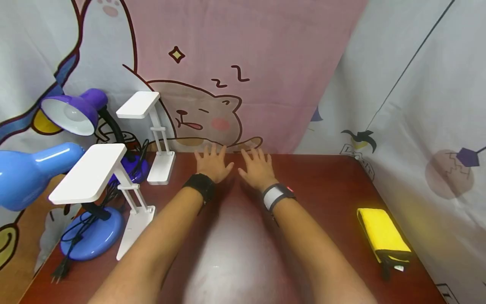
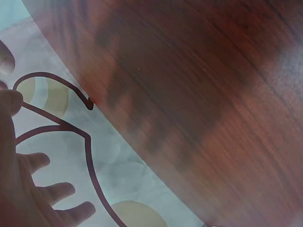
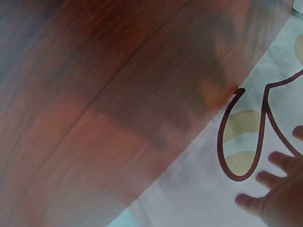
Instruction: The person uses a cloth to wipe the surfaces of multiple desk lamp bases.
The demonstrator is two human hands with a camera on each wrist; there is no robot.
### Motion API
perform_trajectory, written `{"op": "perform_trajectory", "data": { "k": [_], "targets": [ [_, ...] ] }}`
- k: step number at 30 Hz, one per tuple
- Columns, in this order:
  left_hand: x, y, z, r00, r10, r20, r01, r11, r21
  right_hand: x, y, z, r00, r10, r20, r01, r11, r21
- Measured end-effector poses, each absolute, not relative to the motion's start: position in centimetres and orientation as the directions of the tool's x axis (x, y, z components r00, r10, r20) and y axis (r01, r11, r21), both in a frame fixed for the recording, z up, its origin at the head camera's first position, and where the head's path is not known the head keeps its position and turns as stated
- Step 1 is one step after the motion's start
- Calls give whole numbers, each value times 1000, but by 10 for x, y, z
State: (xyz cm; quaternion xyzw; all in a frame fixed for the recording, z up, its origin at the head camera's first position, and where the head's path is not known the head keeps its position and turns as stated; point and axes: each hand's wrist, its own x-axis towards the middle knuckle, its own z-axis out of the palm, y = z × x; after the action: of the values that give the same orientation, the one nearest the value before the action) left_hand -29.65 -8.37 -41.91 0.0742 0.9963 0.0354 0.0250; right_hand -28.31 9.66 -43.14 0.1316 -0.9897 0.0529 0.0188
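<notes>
Head view: the left hand (image 1: 213, 164) and right hand (image 1: 260, 169) were stretched out at the far side of the tabletop (image 1: 315, 207), backs up, fingers straight and spread, both empty. Left wrist wore a black band (image 1: 200, 186); right, a grey-and-white one (image 1: 276, 196). Nearest the left hand: the rear white stand (image 1: 162, 166), upright toward the tabletop's far left. The front white stand (image 1: 89, 175) stood on the tabletop's left side, among a purple lamp (image 1: 72, 113) and a blue lamp (image 1: 95, 238). Folded yellow cloth (image 1: 383, 232) lay near the tabletop's right edge. Printed curtain (image 1: 281, 63) hung behind the tabletop.

Left wrist view: open fingers showed against the curtain, past the tabletop's edge; shadows fell on the wood.

Right wrist view: fingers likewise apart, holding nothing, beyond the tabletop's edge.
</notes>
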Motion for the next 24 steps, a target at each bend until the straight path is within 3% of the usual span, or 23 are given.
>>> {"op": "perform_trajectory", "data": {
  "k": [6,12,19,24],
  "targets": [
    [-292,-100,-436,-989,143,-31,139,984,115,-266,147,-438,-976,-217,13,-216,963,-163],
    [-288,-138,-441,-990,115,-80,102,983,150,-238,246,-443,-998,-55,-37,-49,991,-128],
    [-276,-163,-444,-988,110,-108,88,977,192,-174,348,-453,-990,143,-18,144,979,-142],
    [-272,-159,-448,-986,141,-90,120,970,210,-130,388,-468,-972,236,-18,236,961,-145]
  ]
}}
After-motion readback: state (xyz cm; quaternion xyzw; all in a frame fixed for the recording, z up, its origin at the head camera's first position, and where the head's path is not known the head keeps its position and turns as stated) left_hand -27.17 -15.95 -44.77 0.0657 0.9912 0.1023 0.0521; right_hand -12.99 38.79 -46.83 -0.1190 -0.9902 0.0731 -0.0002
